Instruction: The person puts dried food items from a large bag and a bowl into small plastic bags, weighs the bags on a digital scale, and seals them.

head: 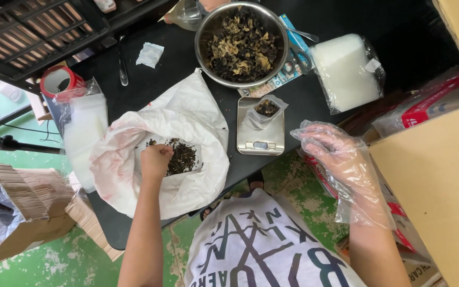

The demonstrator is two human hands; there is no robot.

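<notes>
A large white plastic bag (187,122) lies open and crumpled on the dark table — faint red print shows on its left side. Inside its mouth sits a loose heap of small dark dried pieces (183,157), partly spread.

The left hand (156,159) is bare and is reached forward on a straight forearm, wrist bent down, with the fingers curled into a closed pinch. The right hand (331,150) is covered by a clear loose glove and is held out to the right, palm down, fingers spread and slack, nothing gripped. The two hands are kept well apart.
</notes>
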